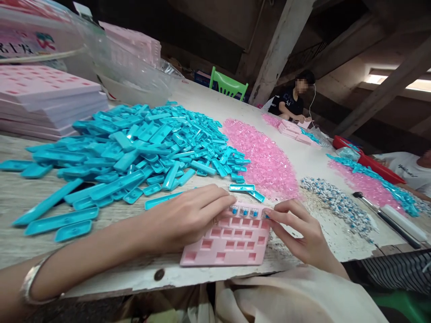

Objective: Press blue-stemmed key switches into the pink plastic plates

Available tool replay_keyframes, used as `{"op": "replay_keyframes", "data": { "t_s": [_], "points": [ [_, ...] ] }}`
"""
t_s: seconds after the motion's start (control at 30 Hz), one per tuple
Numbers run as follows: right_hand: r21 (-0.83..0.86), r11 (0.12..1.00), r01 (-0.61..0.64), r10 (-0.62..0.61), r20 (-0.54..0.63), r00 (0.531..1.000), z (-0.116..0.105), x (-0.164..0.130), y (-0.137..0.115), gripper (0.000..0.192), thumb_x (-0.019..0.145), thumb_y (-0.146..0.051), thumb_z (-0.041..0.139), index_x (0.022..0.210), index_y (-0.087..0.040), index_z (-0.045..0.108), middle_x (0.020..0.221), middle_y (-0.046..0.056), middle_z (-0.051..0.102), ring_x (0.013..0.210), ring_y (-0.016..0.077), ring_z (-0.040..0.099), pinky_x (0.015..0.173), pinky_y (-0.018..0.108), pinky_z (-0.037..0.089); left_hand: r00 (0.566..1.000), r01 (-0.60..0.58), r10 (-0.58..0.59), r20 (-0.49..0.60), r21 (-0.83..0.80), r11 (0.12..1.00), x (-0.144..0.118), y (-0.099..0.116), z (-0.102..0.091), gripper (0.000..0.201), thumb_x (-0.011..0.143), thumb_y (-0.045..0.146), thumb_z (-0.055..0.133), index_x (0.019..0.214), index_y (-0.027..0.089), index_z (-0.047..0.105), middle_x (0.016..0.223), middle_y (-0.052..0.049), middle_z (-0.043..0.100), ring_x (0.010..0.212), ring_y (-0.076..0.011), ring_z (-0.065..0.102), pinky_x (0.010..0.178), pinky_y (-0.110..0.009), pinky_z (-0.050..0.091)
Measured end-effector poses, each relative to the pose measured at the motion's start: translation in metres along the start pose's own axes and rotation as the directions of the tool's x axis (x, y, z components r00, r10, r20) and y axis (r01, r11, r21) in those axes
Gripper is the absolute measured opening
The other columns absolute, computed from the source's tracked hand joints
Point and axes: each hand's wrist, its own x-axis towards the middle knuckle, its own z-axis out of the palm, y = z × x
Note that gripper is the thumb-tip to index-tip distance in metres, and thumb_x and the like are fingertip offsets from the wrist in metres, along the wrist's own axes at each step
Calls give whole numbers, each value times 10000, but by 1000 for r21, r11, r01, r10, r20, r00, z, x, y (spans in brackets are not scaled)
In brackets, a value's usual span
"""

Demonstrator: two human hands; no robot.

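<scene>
Pink plate [232, 246] lay at the worktop [20, 193] edge, the left hand [188, 215] curled flat over it, the right hand [299, 229] pinching its corner; pressing each blue switch [244, 211] squarely into its hole looked wisest.

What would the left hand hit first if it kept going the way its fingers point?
The left hand points right, across the far edge of the pink tray. First in line are the blue switches seated there, then likely the right hand's fingertips; depth is unclear.
</scene>
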Motion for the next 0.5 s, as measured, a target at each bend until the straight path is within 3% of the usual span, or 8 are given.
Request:
{"op": "replay_keyframes", "data": {
  "t_s": [0.13,0.33,0.4,0.5],
  "points": [
    [-5,1000,-10,10,-80,997,6,-1,2,374,890,-2,573,1179,-235,618,953,62,578,868,167,580,711,288,510,1000,-7,7,-21,12,1000,-1,-3,1,297,1039,153,305,1092,69,585,974,-115,690,885,-180,655,773,-243,484],
    [-170,985,5,-34,-164,986,10,-7,-1,471,891,-27,572,1279,-292,598,1081,116,612,997,238,622,791,389,557,1000,27,-27,-1,21,999,-7,2,4,267,1030,135,311,1189,114,524,1023,-111,682,986,-189,650,838,-258,514],
    [-120,993,4,-20,-137,990,10,-8,-1,465,894,-27,559,1288,-271,593,1173,145,620,1117,265,619,870,412,559,999,39,-39,-3,-11,999,-9,3,7,267,1019,127,336,1220,136,513,1059,-111,676,1019,-195,641,860,-269,520],
    [5,1000,-12,12,-85,996,12,-10,1,458,896,-17,554,1302,-227,576,1235,170,631,1164,242,630,906,336,565,998,67,-67,3,-44,997,-10,2,8,282,997,95,356,1223,151,514,1082,-104,670,1036,-195,635,871,-264,522]
  ]
}}
